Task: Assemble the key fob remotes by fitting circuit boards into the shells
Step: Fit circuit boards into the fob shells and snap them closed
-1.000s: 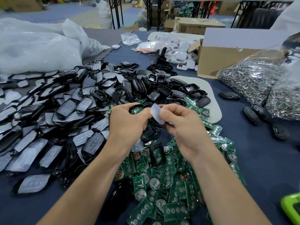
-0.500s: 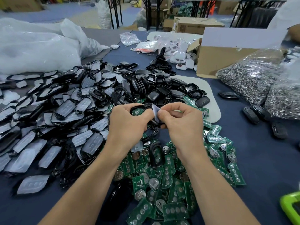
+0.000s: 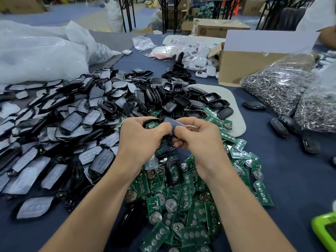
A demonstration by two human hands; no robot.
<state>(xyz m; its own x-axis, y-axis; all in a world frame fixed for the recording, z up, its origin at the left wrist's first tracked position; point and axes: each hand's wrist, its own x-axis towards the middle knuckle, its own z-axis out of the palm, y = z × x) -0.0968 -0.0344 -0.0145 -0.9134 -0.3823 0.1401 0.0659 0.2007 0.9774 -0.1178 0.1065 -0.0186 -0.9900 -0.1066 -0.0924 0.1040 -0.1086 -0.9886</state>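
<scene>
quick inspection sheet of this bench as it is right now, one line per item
surface: dark blue table cover, bare at right.
job's things: green circuit boards heaped under the hands; black shells heaped beyond; padded shells spread at left; held shell with a green board in it; grey pad.
clutter: bagged key rings, cardboard box, white plastic bags, green device at the right edge.
grips: left hand holds the held shell; right hand pinches the grey pad next to it.
cables: nothing seen.
surroundings: cartons and table legs behind.
</scene>
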